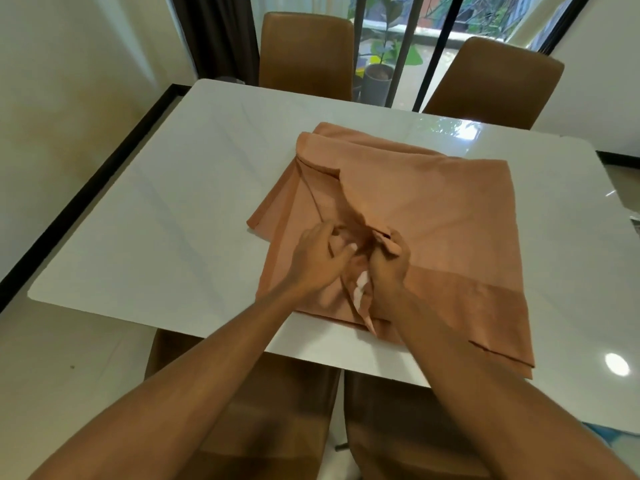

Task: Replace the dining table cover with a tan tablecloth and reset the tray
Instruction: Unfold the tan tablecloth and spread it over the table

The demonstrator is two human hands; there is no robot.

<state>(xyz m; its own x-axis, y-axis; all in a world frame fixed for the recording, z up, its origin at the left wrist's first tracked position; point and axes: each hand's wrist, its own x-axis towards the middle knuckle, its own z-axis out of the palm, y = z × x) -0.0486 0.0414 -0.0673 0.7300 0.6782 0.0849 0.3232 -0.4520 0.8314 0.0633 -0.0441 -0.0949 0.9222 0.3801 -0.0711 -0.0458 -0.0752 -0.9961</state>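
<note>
On the white dining table (156, 209), toward the 4 o'clock side of its top, lies the tan tablecloth (426, 216), folded in layers, one corner hanging past the near edge at 5 o'clock. Both hands meet at its near middle: the left hand (317, 259) has fingers curled, pinching into a fold, and the right hand (388, 263) is closed around a bunched edge of the cloth. The bare glossy top suggests the old cover is already off. Unfolding seems only just begun; spreading the cloth across the table is left, and so is resetting the tray, which is not in view. Brown chairs (306, 53) stand at 12 o'clock.
</note>
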